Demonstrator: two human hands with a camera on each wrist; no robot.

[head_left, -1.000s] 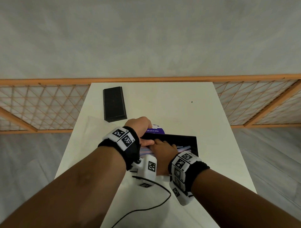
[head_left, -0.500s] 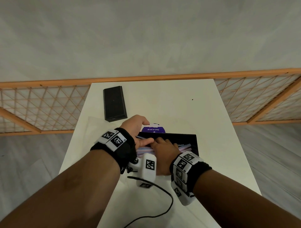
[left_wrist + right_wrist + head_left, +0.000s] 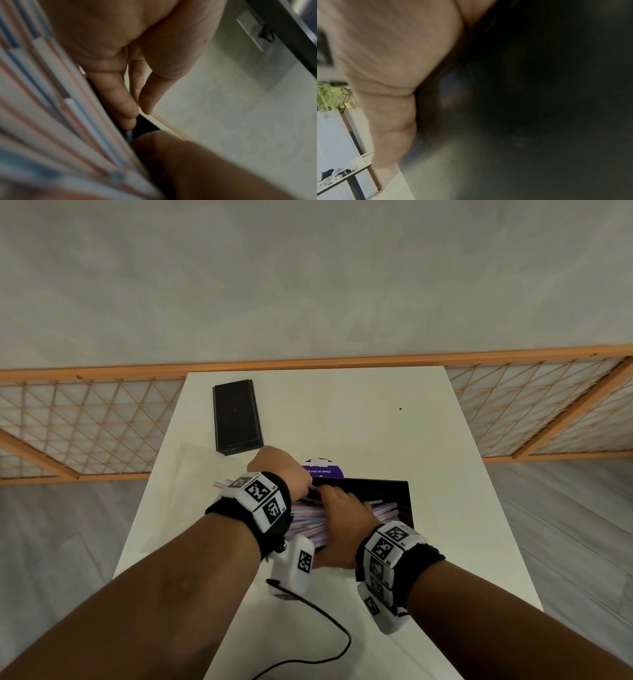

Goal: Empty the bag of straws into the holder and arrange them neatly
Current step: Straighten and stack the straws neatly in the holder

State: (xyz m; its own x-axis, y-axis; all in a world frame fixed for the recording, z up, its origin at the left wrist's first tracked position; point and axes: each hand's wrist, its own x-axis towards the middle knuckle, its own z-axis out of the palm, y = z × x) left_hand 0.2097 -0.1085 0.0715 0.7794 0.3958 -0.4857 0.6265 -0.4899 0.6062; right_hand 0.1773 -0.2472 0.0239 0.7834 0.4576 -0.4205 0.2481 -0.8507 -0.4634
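Observation:
A black rectangular holder [image 3: 406, 494] lies on the white table [image 3: 359, 422], filled with striped pink, blue and white straws [image 3: 385, 512]. My left hand [image 3: 279, 470] is at the holder's left end. Its fingers [image 3: 118, 100] run straight down beside the straws [image 3: 51, 115], with the thumb close by. A few straw ends [image 3: 219, 484] stick out left of that wrist. My right hand [image 3: 342, 508] lies palm down on the pile with its fingers spread. The right wrist view is mostly dark and shows only the thumb [image 3: 390, 121].
A black lid [image 3: 236, 416] lies at the table's far left. A clear plastic bag [image 3: 202, 467] lies flat to the left of the holder. A purple round label [image 3: 322, 469] shows behind the holder. A black cable [image 3: 325, 631] trails at the near edge.
My left hand has turned so its thumb no longer shows in the head view. A few straw ends now poke out left of the wrist. The right hand stays on the pile.

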